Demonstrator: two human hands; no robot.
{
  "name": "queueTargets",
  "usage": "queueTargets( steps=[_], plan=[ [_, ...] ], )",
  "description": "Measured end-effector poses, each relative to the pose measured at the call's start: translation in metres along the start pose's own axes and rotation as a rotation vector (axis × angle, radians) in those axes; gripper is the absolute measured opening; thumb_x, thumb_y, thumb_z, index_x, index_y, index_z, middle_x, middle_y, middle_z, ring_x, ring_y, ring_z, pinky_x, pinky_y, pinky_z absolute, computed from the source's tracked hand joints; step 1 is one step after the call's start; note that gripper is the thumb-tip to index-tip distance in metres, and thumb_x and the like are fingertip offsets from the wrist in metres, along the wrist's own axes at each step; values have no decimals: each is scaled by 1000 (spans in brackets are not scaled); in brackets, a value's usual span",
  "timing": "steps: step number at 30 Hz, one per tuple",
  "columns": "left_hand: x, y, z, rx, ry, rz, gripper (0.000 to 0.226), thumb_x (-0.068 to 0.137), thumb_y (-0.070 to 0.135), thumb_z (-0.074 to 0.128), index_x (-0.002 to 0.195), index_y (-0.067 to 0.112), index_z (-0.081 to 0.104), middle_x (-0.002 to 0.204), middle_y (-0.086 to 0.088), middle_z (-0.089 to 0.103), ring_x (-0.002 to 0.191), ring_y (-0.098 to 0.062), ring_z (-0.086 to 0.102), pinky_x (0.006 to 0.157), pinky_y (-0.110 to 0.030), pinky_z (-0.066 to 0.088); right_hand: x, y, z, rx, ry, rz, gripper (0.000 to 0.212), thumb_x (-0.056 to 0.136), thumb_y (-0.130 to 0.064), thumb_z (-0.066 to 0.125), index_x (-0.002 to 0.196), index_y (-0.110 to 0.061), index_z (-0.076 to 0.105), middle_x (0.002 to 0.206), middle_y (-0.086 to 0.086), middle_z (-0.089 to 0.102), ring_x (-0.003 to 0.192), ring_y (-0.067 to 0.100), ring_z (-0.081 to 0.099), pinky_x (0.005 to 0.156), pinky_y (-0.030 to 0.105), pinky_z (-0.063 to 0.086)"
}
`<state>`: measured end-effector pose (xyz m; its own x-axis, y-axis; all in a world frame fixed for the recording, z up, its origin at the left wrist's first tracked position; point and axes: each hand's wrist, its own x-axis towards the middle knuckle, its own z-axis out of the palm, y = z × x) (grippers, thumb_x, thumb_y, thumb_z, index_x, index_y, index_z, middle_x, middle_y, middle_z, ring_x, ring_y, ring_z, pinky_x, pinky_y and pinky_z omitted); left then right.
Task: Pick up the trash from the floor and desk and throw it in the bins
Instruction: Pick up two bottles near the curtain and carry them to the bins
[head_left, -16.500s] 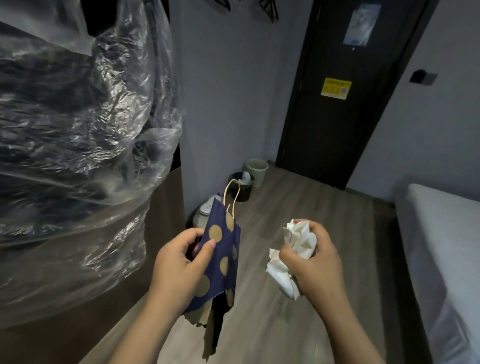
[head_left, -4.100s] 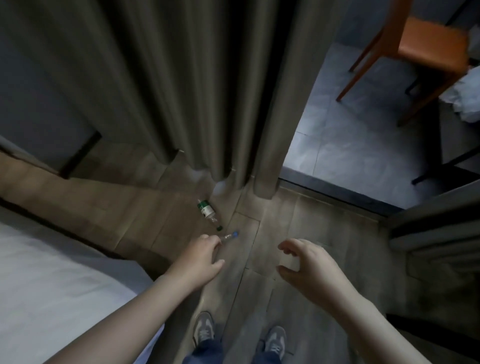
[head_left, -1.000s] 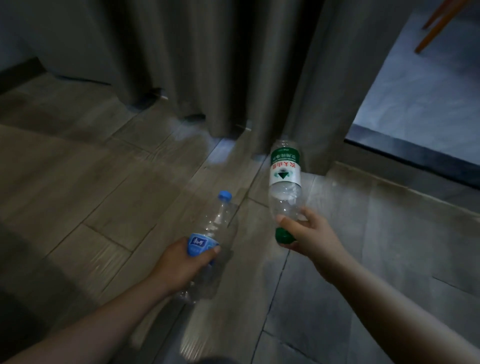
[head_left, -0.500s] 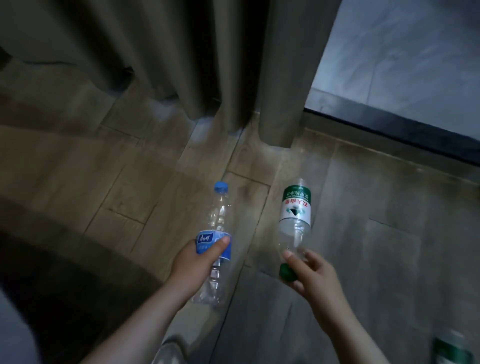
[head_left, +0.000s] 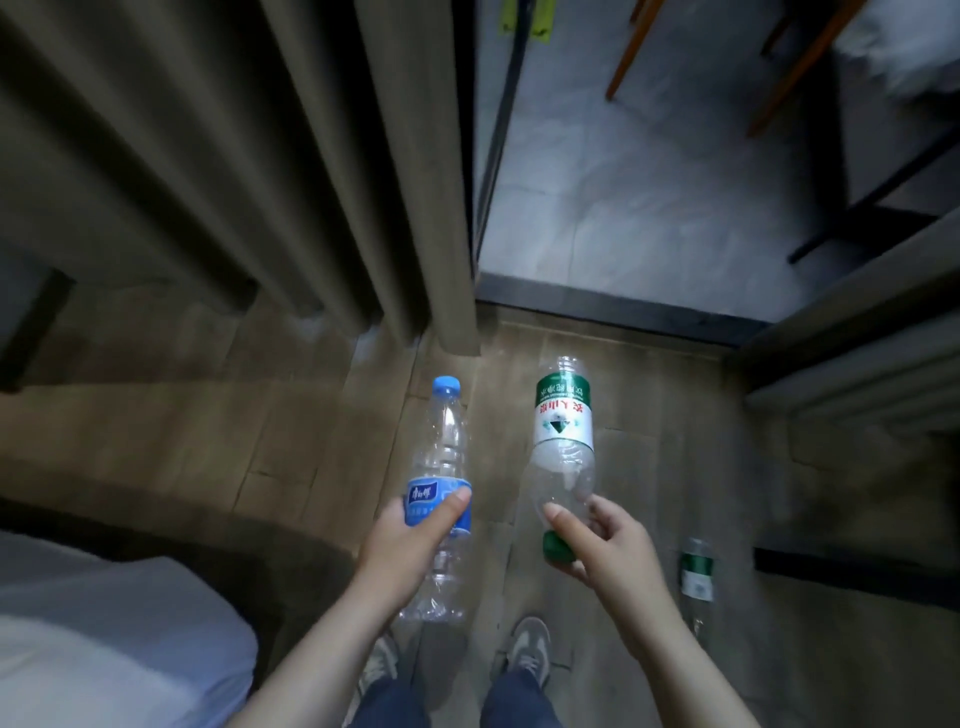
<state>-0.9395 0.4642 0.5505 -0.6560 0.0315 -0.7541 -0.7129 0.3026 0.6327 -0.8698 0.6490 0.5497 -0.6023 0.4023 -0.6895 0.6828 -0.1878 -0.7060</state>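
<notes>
My left hand (head_left: 410, 540) grips an empty clear bottle with a blue cap and blue label (head_left: 443, 457) around its middle, cap pointing away from me. My right hand (head_left: 605, 545) holds a second empty bottle with a green-and-white label (head_left: 563, 431) by its green-capped neck, base pointing away. Both bottles are in the air above the wooden floor. A third bottle with a green label (head_left: 696, 579) lies on the floor just right of my right wrist.
Grey curtains (head_left: 260, 156) hang ahead on the left. A dark door threshold (head_left: 613, 306) leads to a tiled floor with orange chair legs (head_left: 631, 47). A white bed corner (head_left: 104, 639) is at lower left. My shoes (head_left: 527, 649) stand below the hands.
The view has risen away from the floor, with both bottles still in my hands. The bed, my shoes and the third bottle on the right have come further into view.
</notes>
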Motion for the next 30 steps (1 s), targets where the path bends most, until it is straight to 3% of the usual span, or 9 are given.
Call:
queueTargets(
  steps=[4,9,14,20,23,25,27,30],
  plan=[
    [-74,63,19,47,-45,98,69,49,63,74,93,11,64,89,-12,72,82,-31,70,77,-50,58,-64,-53,-46,38,26,-62,60,80,-27,75,129,1,53,99,10,65,101,24,65,89,50,54],
    [-159,128,44,124,-112,247,60,55,60,72,95,16,65,88,-6,73,78,-23,72,71,-44,60,-142,-105,-101,94,99,-142,62,79,-30,77,131,-5,54,116,9,66,108,24,63,92,49,53],
    [-227,160,71,185,-221,371,63,51,67,71,93,19,65,83,-4,74,74,-20,72,70,-42,60,-209,-126,-157,208,213,-222,18,81,-22,74,96,-13,69,95,10,74,90,23,70,78,46,59],
    [-258,179,90,303,-415,477,43,69,53,76,95,21,65,83,-3,75,73,-18,72,59,-30,57,-268,-115,-176,348,422,-228,24,78,-26,77,95,-11,69,90,10,74,88,28,70,79,50,58],
    [-271,188,98,396,-553,526,40,71,49,76,96,19,65,80,-4,74,71,-20,72,56,-29,57,-297,-99,-166,501,530,-231,25,79,-23,75,99,-10,68,86,8,75,81,22,71,66,38,59],
    [-280,189,101,465,-646,543,41,72,48,75,97,18,64,83,-6,74,76,-24,72,65,-37,61,-320,-88,-154,605,593,-224,27,78,-25,76,99,-10,68,83,7,75,75,17,71,58,30,57],
    [-290,185,103,534,-748,555,42,71,49,76,97,19,63,81,-6,74,73,-23,71,65,-37,60,-344,-72,-140,687,663,-191,33,73,-31,77,98,-11,69,84,6,75,76,16,71,62,33,58],
    [-313,166,114,615,-889,525,47,66,46,81,97,15,63,74,-10,72,61,-22,65,58,-34,56,-385,-41,-122,783,833,-133,32,73,-32,77,97,-14,69,87,2,76,82,18,71,84,50,56]
  ],
)
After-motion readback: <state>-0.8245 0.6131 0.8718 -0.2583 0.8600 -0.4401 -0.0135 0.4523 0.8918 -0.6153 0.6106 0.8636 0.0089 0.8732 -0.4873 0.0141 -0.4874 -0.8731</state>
